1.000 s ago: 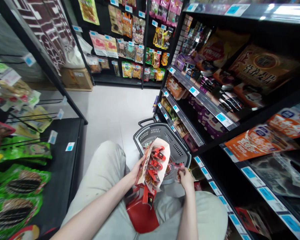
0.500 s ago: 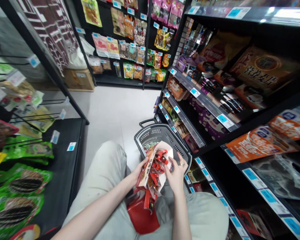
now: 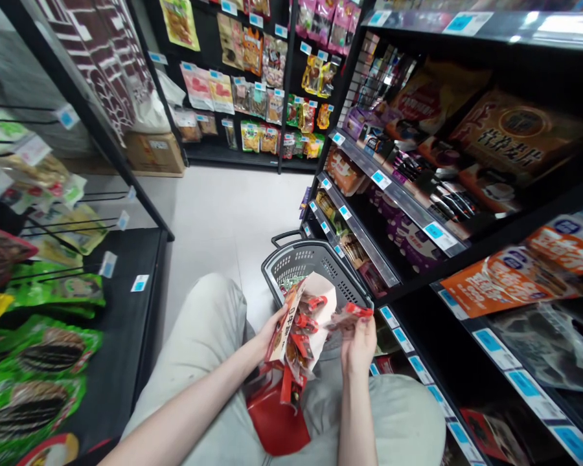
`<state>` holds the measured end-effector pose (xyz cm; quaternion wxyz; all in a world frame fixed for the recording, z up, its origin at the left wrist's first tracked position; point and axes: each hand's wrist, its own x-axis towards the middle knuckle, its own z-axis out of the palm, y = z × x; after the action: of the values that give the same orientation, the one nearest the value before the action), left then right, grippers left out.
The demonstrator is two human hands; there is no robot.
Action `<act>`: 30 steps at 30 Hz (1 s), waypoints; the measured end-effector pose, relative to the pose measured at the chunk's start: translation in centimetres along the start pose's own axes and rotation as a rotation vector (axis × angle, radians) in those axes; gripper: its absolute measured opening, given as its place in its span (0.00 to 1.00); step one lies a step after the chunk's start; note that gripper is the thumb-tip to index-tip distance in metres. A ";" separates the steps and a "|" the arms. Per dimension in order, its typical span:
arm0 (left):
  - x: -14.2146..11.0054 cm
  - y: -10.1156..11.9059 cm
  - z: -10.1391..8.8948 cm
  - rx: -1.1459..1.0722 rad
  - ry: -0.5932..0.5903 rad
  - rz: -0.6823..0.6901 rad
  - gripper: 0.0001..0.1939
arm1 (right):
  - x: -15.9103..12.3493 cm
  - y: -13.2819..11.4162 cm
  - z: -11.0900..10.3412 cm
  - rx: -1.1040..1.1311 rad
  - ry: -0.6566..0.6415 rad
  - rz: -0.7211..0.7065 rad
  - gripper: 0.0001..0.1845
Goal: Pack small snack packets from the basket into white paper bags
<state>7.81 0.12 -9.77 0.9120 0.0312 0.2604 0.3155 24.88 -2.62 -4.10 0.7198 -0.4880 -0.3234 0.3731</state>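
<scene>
My left hand [image 3: 271, 328] is closed on the edge of an open display carton [image 3: 291, 323] that holds several small red snack packets [image 3: 307, 321]. Just right of the carton, my right hand [image 3: 358, 341] pinches one small red packet [image 3: 350, 315] and holds it over the rim of a grey shopping basket [image 3: 315, 261]. The basket stands on the floor beyond my knees. A red box [image 3: 276, 421] lies on my lap under the carton.
Black shelves with snack boxes and blue price tags [image 3: 434, 230] rise close on the right. Pegs with green snack bags [image 3: 43, 353] hang on the left. White floor [image 3: 223, 213] runs ahead to a far rack of hanging packets and a cardboard box [image 3: 153, 152].
My right hand went into the carton, took out one red packet and moved right with it toward the basket rim. The left hand kept the carton steady.
</scene>
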 end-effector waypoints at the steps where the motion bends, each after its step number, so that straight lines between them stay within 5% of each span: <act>1: 0.0 0.0 -0.1 0.001 0.009 -0.009 0.28 | 0.2 0.0 -0.2 0.089 0.073 0.064 0.14; 5: 0.1 0.0 -0.2 -0.008 0.015 0.006 0.28 | 1.0 0.3 -1.6 0.209 0.202 0.289 0.14; 9: -0.1 0.0 0.2 -0.019 -0.002 0.020 0.27 | 1.4 0.1 -2.8 0.261 0.021 0.465 0.15; 23: -0.5 0.1 0.7 -0.074 -0.004 -0.013 0.26 | 0.8 -0.7 -2.2 0.137 -0.118 0.263 0.17; 30: -0.9 0.1 1.3 -0.051 0.004 -0.010 0.28 | 1.5 0.3 -3.0 0.075 0.018 0.160 0.16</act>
<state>7.81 -0.14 -8.21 0.9135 0.0060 0.2544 0.3175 28.05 -2.68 -5.22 0.7085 -0.4883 -0.2627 0.4366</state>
